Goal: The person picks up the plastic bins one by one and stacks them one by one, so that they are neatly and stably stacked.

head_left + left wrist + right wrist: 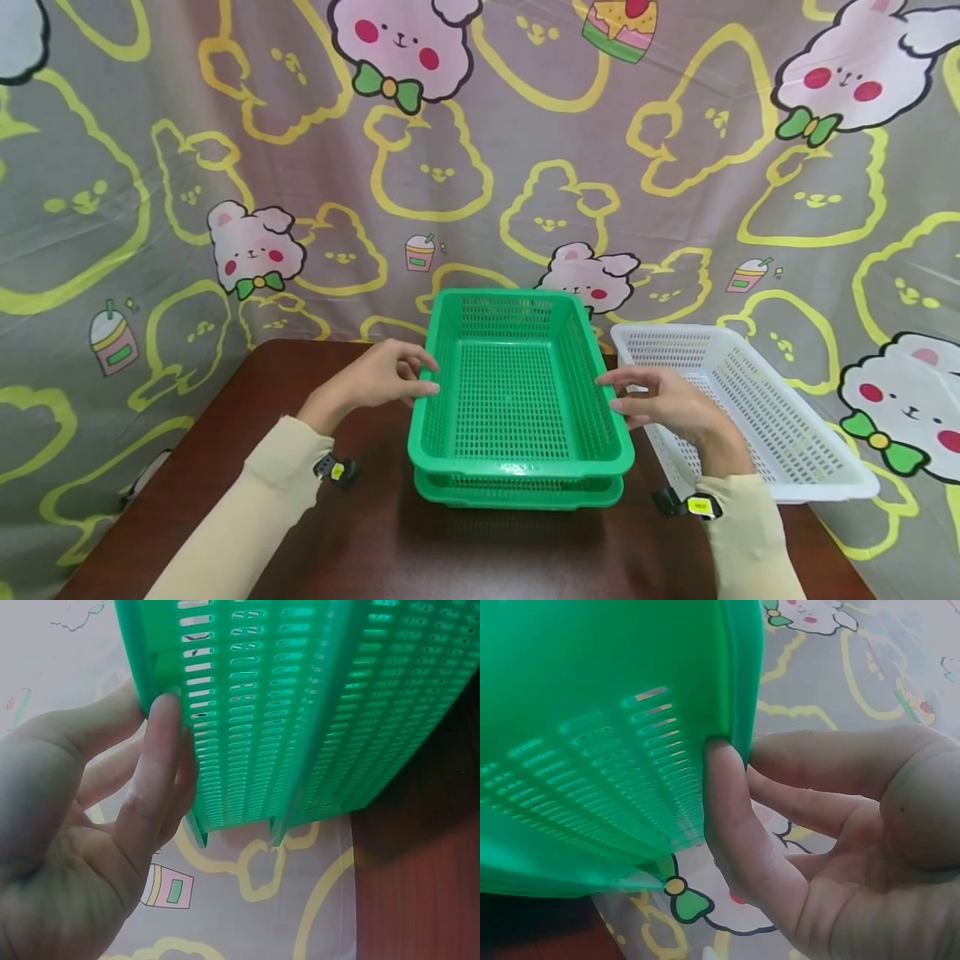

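Two green plastic baskets are stacked in the middle of the head view, the upper basket [517, 468] sitting partly inside the lower basket [517, 498]. At the left side, my left hand [386, 375] pinches the upper basket's rim; in the left wrist view its fingers [159, 742] lie under the rim, with the lower rim apart from them. My right hand [663, 400] grips the opposite side rim of the same basket. The right wrist view shows fingers [726, 787] curled beneath that edge. Slotted walls and floor show in the upper basket, which holds nothing.
A white slotted basket [825, 490] stands to the right, partly behind my right hand and wrist. Everything rests on a dark reddish-brown table [360, 533]. A patterned cloth [480, 150] hangs close behind the table and along its sides.
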{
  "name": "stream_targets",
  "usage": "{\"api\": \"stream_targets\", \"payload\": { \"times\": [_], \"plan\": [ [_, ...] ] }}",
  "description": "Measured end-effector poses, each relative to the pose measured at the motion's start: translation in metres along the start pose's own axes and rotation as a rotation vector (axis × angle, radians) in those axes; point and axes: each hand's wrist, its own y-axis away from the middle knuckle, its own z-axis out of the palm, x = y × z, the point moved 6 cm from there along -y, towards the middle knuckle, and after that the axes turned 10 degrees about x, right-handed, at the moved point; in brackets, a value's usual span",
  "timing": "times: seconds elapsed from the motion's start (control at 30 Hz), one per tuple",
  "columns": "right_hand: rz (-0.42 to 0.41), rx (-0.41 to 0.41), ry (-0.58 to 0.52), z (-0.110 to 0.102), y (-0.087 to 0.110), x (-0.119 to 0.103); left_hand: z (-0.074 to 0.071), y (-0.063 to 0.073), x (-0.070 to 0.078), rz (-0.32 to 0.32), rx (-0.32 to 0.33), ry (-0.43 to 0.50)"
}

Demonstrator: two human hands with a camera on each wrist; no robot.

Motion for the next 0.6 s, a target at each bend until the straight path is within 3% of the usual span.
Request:
{"api": "stream_targets", "payload": {
  "times": [0.6],
  "plan": [
    [0.051, 0.017, -0.017, 0.01, 0.0, 0.022, 0.013, 0.0, -0.013, -0.019, -0.017, -0.045]
  ]
}}
